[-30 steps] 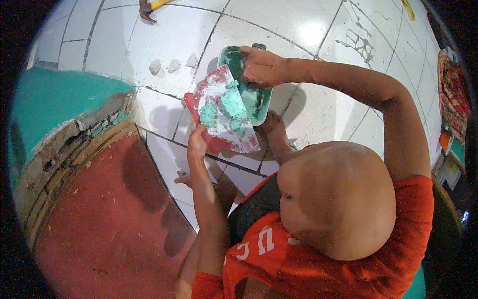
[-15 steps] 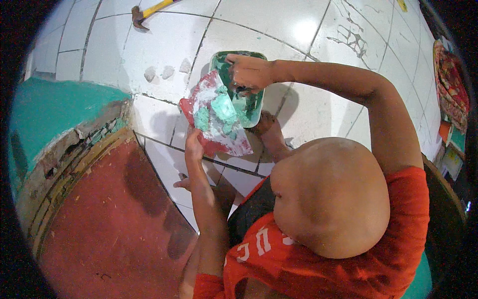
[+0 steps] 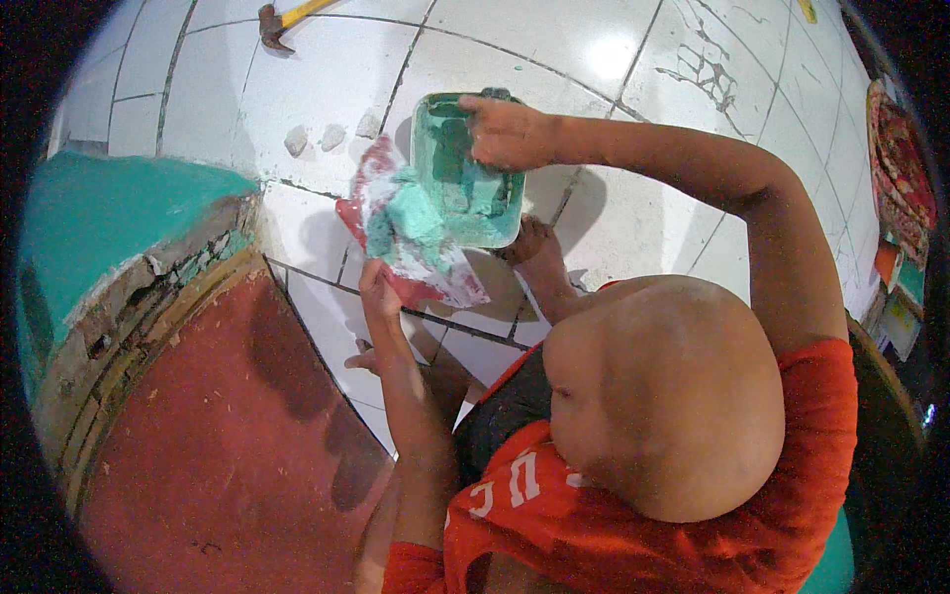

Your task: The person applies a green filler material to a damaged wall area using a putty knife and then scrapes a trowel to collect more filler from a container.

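Red board (image 3: 421, 290) is in your left grip (image 3: 379, 287), which is closed on the board's near left edge. It is tilted, and white stuff is smeared all over it. On top sit soft lumps of pale green paste (image 3: 416, 213). Just to the right is a green tub (image 3: 442, 158), wet and messy inside. From up here, your board hides a bit of the tub's near left corner; you cannot tell if the two touch. Your right grip (image 3: 510, 134) is over the tub's far right side with its fingers bent, but you cannot tell whether they are pinched on anything.

Your right foot (image 3: 542, 262) is just beside the tub's near end. Past the board, to the far left, three small whitish lumps (image 3: 332, 137) lie in a row on the white tile floor (image 3: 544, 30). Farther off lies a hammer (image 3: 287, 22) with a yellow handle. On the left you can see a green ledge (image 3: 129, 203) with a broken edge, and a red floor (image 3: 218, 426) nearer to you. Way over on the right is a patterned cloth (image 3: 901, 168).
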A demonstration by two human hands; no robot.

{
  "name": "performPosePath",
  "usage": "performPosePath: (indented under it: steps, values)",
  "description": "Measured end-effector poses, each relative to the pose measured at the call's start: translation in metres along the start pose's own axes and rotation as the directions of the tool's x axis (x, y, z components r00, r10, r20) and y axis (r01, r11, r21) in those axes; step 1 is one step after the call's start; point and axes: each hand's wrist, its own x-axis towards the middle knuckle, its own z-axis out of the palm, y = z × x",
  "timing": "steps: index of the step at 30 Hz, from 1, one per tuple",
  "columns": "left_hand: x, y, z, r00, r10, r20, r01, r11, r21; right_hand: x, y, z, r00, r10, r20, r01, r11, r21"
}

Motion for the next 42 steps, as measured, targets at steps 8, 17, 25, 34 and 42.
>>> performPosePath:
  steps: [8, 17, 25, 34, 42]
  values:
    - [-0.003, 0.002, -0.002, 0.975, 0.149, 0.163, -0.173, 0.974, 0.146, -0.004, -0.004, -0.008, 1.000, -0.023, 0.017, 0.020, 0.993, 0.117]
    - [-0.004, 0.022, 0.063, 0.970, -0.067, -0.235, 0.076, 0.997, 0.032, -0.005, 0.001, -0.013, 0.996, -0.094, 0.000, 0.093, 0.992, 0.081]
    - [0.002, 0.017, 0.058, 0.996, -0.062, -0.060, 0.063, 0.998, 0.012, -0.007, 0.004, -0.001, 0.996, -0.090, -0.027, 0.093, 0.986, 0.142]
    - [0.001, 0.029, 0.032, 0.976, -0.214, 0.038, 0.209, 0.973, 0.098, -0.005, 0.005, -0.008, 0.993, -0.110, 0.031, 0.107, 0.991, 0.083]
    - [0.004, 0.017, 0.006, 0.974, -0.218, -0.062, 0.220, 0.975, 0.034, -0.002, 0.013, -0.020, 0.987, -0.156, 0.024, 0.151, 0.978, 0.140]
